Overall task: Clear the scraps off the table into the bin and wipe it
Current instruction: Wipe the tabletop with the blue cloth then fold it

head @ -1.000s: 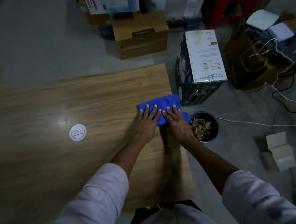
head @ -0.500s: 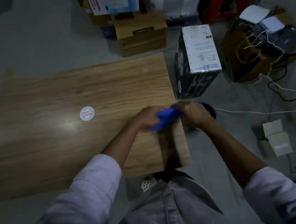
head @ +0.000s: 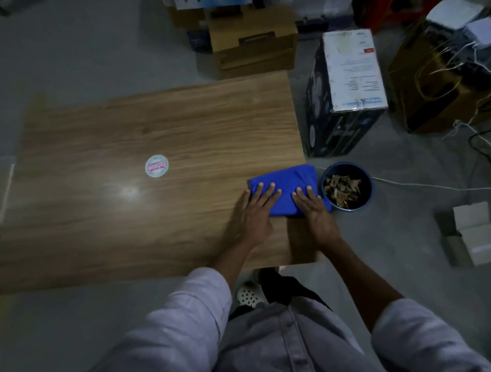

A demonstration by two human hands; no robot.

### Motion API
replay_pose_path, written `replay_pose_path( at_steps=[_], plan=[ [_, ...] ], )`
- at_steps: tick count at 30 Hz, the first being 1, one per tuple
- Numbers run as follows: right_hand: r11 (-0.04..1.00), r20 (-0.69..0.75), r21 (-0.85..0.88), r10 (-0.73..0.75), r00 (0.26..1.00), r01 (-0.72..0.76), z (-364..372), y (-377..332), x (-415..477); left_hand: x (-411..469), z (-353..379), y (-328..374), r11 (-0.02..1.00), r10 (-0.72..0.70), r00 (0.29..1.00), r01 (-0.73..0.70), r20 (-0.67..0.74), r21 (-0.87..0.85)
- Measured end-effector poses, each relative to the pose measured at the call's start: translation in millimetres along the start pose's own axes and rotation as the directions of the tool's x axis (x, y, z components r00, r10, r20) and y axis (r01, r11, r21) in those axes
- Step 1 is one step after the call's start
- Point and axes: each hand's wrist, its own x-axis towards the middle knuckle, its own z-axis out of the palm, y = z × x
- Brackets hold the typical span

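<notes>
We are pressing the folded bright blue cloth (head: pixel 287 180) flat against the right end of the wooden-grain table (head: pixel 154 220), right at the edge nearest the bin. Half a second ago we were holding this cloth bunched up between both hands, lifted off the wood. Now it is lying down again as a neat flat pad, so we are judging that we have just refolded it and are setting up for a wiping stroke.

Our left hand (head: pixel 251 214) is resting with its fingers (head: pixel 270 191) straight and spread across the cloth's near-left part, the palm trailing on bare wood. Our right hand (head: pixel 316 213) is lying the same way on the cloth's right part, fingers (head: pixel 302 195) extended and flat. Neither hand is curling round or pinching anything; both are open and pushing down.

The tabletop is showing no loose scraps that we can make out. Only a round white sticker with pink lettering (head: pixel 157 166) is sitting near the middle, well apart from the cloth. Just beside the table's right edge, on the floor, the round dark blue bin (head: pixel 364 178) is holding a heap of brown scraps (head: pixel 342 188). So we are reckoning the clearing is done and the wiping is what remains. Beyond the bin, a tall printed carton (head: pixel 352 73) is standing on the grey floor.
</notes>
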Motion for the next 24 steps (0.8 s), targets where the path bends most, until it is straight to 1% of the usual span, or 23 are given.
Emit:
replay_pose_path(
  at_steps=[3, 7, 9, 12, 15, 16, 17, 18, 19, 20, 21, 22, 23, 24],
  plan=[
    [0.997, -0.015, -0.078, -0.030, 0.999, 0.028, 9.7, -2.8, -20.4, -20.8, 3.8, 8.5, 1.000, 0.001, 1.000, -0.001, 0.005, 0.022],
    [0.986, -0.040, -0.168, -0.030, 0.999, 0.023, 20.6, -16.2, -51.3, -48.3, 12.6, 12.8, 0.999, 0.025, 0.999, -0.026, 0.034, 0.026],
    [0.983, -0.022, -0.183, -0.033, 0.999, 0.029, 23.3, -25.9, -67.1, -63.9, 16.8, 12.3, 0.998, 0.050, 0.998, -0.050, 0.024, -0.025],
    [0.980, 0.034, -0.193, 0.052, 0.998, -0.044, 24.8, -41.4, -90.7, -85.7, 24.5, 13.5, 0.996, 0.072, 0.997, -0.071, 0.025, -0.060],
    [0.970, 0.052, -0.215, 0.131, 0.990, -0.117, 20.1, -65.7, -109.4, -109.0, 37.1, 12.1, 0.992, 0.094, 0.995, -0.091, 0.031, -0.086],
    [0.962, 0.099, -0.242, 0.156, 0.983, -0.128, 17.3, -72.1, -116.1, -117.0, 36.8, 13.4, 0.989, 0.111, 0.993, -0.107, 0.039, -0.104],
    [0.950, 0.155, -0.277, 0.196, 0.968, -0.148, 12.5, -75.9, -122.3, -122.9, 31.9, 14.1, 0.983, 0.142, 0.986, -0.132, 0.081, -0.124],
    [0.943, 0.213, -0.289, 0.230, 0.950, -0.163, 6.0, -78.5, -128.4, -126.4, 24.0, 14.4, 0.980, 0.165, 0.971, -0.142, 0.172, -0.141],
    [0.950, 0.255, -0.258, 0.243, 0.936, -0.176, -2.4, -82.2, -134.3, -126.3, 13.0, 14.1, 0.980, 0.166, 0.940, -0.124, 0.297, -0.158],
    [0.960, 0.273, -0.206, 0.243, 0.931, -0.190, -12.7, -87.2, -139.3, -123.8, 1.1, 11.8, 0.973, 0.167, 0.902, -0.086, 0.397, -0.213],
    [0.968, 0.272, -0.154, 0.234, 0.933, -0.198, -23.7, -93.8, -143.4, -120.8, -9.0, 8.6, 0.955, 0.171, 0.877, -0.035, 0.448, -0.295],
    [0.974, 0.246, -0.110, 0.220, 0.944, -0.198, -34.5, -101.5, -146.1, -117.5, -19.9, 7.0, 0.928, 0.164, 0.884, 0.012, 0.437, -0.372],
    [0.976, 0.187, -0.082, 0.216, 0.958, -0.204, -45.1, -109.7, -146.8, -114.2, -30.6, 6.7, 0.909, 0.148, 0.913, 0.026, 0.379, -0.417],
    [0.976, 0.105, -0.070, 0.211, 0.972, -0.205, -56.9, -119.2, -145.6, -107.5, -40.5, 7.6, 0.899, 0.145, 0.948, -0.007, 0.282, -0.438]
  ],
)
